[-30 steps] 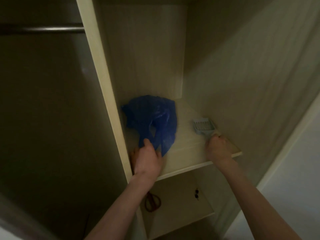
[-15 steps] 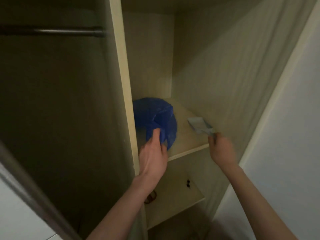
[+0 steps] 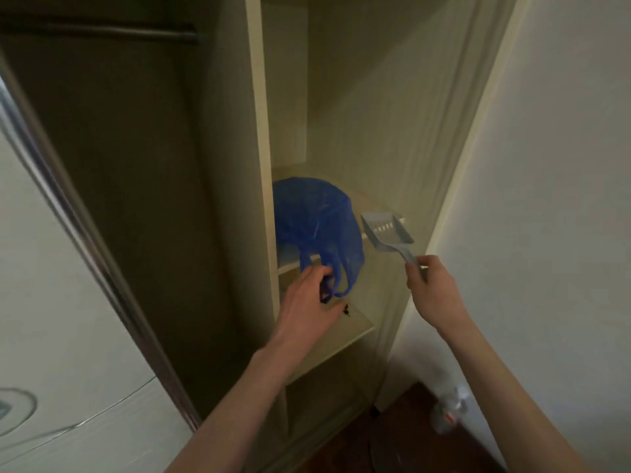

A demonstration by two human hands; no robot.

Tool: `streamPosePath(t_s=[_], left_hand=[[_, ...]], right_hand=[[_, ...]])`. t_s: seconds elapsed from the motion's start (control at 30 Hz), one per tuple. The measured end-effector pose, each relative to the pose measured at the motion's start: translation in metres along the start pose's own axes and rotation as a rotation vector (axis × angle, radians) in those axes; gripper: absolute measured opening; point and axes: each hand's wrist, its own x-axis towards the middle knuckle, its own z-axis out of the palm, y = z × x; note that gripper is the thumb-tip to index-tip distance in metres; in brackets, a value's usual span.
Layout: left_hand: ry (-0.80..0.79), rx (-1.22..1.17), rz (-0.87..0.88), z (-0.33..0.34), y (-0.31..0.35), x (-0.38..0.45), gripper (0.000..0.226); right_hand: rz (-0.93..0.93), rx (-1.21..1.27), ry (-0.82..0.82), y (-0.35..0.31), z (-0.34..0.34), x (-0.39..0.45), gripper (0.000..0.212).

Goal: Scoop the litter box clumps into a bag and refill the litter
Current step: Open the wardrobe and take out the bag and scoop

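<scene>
A crumpled blue plastic bag (image 3: 317, 220) hangs half off the front edge of a cream wardrobe shelf (image 3: 290, 266). My left hand (image 3: 309, 302) is closed around the bag's handle loops just below the shelf edge. A pale grey slotted litter scoop (image 3: 386, 232) is lifted clear of the shelf, tilted with its blade up and to the left. My right hand (image 3: 430, 285) grips the scoop's handle to the right of the bag. No litter box or litter is in view.
A lower shelf (image 3: 358, 327) holds a small dark object (image 3: 346, 310). The wardrobe's vertical divider (image 3: 259, 131) stands left of the bag, with a dark hanging section and rail (image 3: 102, 29) beyond. A sliding door (image 3: 51, 268) is at left, a white wall (image 3: 563, 199) at right. A clear bottle (image 3: 447, 409) lies on the dark floor.
Both hands have pulled back from the shelf. The bag has been dragged forward over the shelf edge by its handles. The scoop has been lifted off the shelf and drawn toward me.
</scene>
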Motion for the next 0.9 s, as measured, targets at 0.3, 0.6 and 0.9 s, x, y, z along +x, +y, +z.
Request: streamPosePath(t_s=[0.3,0.6,0.9], left_hand=[[0.233,-0.026,0.056,-0.003,0.008,-0.055,0.027],[0.246,-0.273,-0.029,-0.041,0.015,-0.078,0.036],[0.144,-0.301,-0.243,-0.09,0.015,-0.102,0.036]], right_hand=[[0.111,0.306,-0.042,0.01,-0.01,-0.062,0.016],[0.065,0.462,-0.043,-0.005,-0.015,-0.07,0.017],[-0.076,0.581,-0.075,-0.04,-0.012,-0.055,0.025]])
